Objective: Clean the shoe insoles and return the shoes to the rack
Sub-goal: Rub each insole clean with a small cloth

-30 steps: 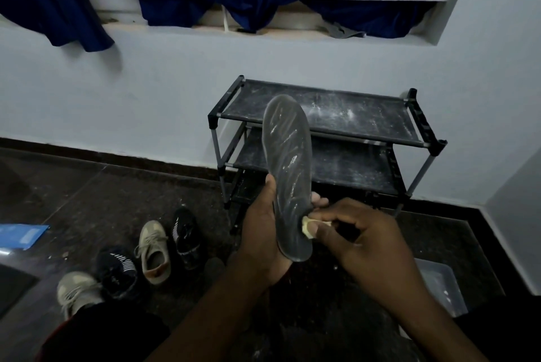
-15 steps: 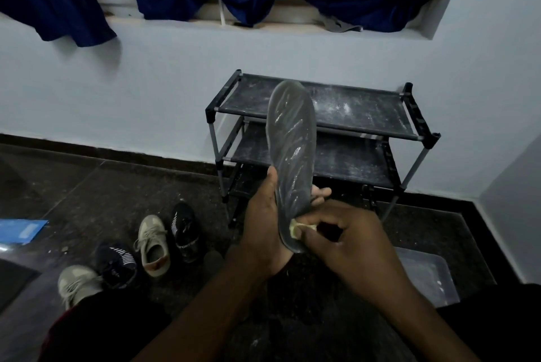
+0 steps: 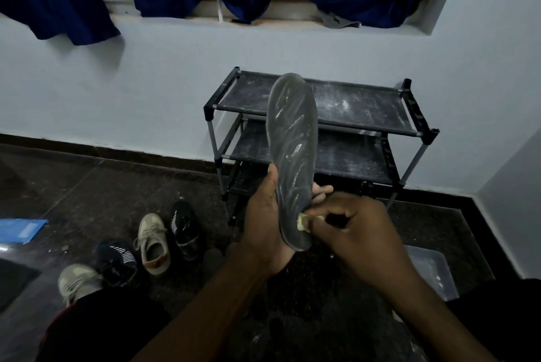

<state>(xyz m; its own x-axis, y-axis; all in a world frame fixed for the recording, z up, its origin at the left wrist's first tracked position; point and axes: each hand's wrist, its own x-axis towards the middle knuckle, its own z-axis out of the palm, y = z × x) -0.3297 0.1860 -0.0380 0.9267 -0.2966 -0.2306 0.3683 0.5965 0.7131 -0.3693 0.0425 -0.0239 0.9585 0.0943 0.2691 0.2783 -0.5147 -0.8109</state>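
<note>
At the centre of the frame we see a dark grey insole held upright, toe end up, in front of the black shoe rack. Its surface looks glossy, with pale streaks and smears. The left hand grips its lower half, thumb on the left edge, fingers curled round behind. The right hand pinches a small yellowish pad against the insole near its heel end. At lower left, on the dark floor, a beige laced shoe sits just beside a black shoe, near a striped dark shoe.
</note>
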